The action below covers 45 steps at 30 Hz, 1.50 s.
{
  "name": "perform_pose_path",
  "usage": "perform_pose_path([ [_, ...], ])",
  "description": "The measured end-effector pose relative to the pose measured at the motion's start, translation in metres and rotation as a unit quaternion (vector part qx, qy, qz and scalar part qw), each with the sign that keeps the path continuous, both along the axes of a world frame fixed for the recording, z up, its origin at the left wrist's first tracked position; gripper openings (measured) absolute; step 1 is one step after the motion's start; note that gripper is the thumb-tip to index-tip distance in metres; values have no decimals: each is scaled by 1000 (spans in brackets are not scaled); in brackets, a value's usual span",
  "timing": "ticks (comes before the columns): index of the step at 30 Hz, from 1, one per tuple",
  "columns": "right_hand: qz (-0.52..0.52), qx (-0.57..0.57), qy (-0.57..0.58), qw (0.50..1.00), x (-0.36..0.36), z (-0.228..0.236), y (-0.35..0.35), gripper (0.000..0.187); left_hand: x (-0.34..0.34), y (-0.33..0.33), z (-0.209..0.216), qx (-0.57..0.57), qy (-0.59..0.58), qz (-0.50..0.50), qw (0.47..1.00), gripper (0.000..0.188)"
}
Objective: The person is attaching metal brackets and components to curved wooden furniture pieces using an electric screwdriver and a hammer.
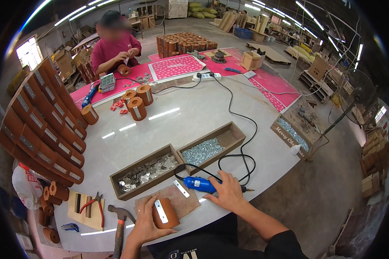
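At the near edge of the white worktable (194, 116), the person's left hand (146, 224) curls around a brown cylindrical wooden block (167, 214), fingers closed on its side so that a flat metal plate (161, 211) laid along its top faces up and stays put. The block rests on a brown mat (186, 203), probably to keep it from sliding.

The right hand (227, 193) lies over the rear of a blue electric screwdriver (199, 184) resting on the table, fingers draped on it but not clearly wrapped; its black cord (237, 116) loops away toward a power strip (207, 77).

Just beyond the mat sit two open wooden trays: one of metal plates (148, 170), one of screws (202, 150), both within easy reach. A spare plate (181, 188) lies beside the tool.

A hammer (120, 224) and red-handled pliers (96, 203) lie at the near left corner. Finished blocks (43, 125) are stacked along the left edge. Across the table, a person in a pink shirt (116, 48) handles another block.
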State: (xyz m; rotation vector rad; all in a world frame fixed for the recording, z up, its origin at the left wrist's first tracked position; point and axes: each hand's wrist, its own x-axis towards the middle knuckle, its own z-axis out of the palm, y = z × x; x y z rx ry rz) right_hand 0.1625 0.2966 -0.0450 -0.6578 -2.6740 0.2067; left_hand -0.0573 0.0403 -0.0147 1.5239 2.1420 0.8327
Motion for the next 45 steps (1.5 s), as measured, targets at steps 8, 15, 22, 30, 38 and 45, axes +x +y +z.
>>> perform_pose_path([
  [8, -27, -23, -94, 995, 9, 7, 6, 59, 8, -10, -3, -10, -13, 34, 999, 144],
  [15, 3, -122, -82, 989, 26, 5, 15, 59, 22, 2, 33, 37, 43, 55, 997, 128],
  [22, 57, -592, 302, 745, 8, 91, -9, 47, 54, 27, 45, 191, -140, 47, 970, 74],
  [30, 166, -668, 540, 484, -38, 103, -44, 28, 84, 41, 42, 97, -267, -30, 958, 24],
  [38, 223, -698, 509, 452, -27, 90, -37, 46, 84, 27, 29, 12, -358, 11, 934, 19],
  [45, 356, -728, 329, 486, -18, 74, -38, 42, 81, 33, 39, 56, -537, 15, 841, 22],
])
